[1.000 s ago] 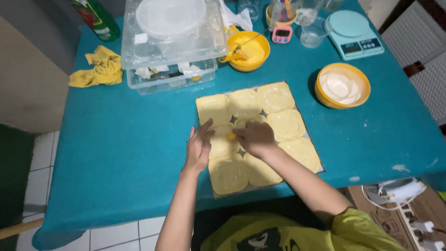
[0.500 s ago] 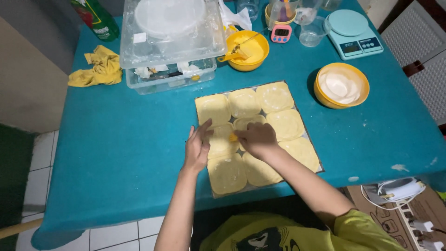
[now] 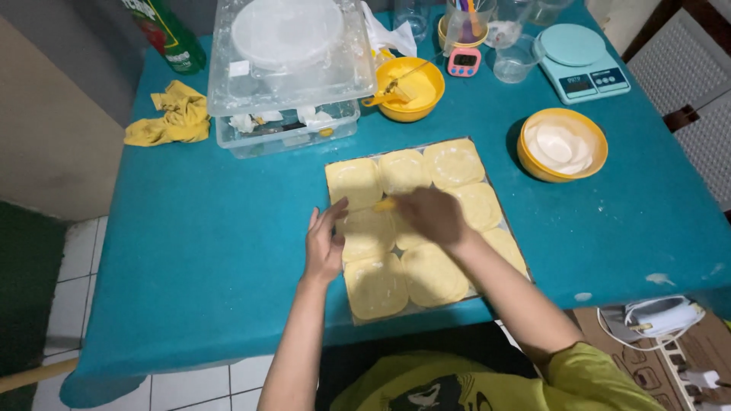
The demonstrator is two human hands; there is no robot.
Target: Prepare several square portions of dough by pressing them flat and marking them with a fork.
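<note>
The fingers (image 3: 329, 217) of the left hand (image 3: 324, 245) are held straight and released, laid edge-on against the left side of the tray (image 3: 340, 262), steadying it and grasping nothing. The right hand (image 3: 429, 215) is blurred over the middle of the tray; a small yellow tool (image 3: 384, 205) pokes out from under it, so those fingers are judged to be closed on the tool, though the grip itself cannot be made out.

The tray lies on the teal table (image 3: 213, 251), just in front of the person. Nine flat yellow dough rounds (image 3: 377, 285) are counted on it, in three rows, touching one another. The tray is judged full, with shaping done. Work is in hand at the centre round; which rounds are already treated cannot be told. A yellow bowl of white filling (image 3: 562, 144) stands to the right, well apart.
</note>
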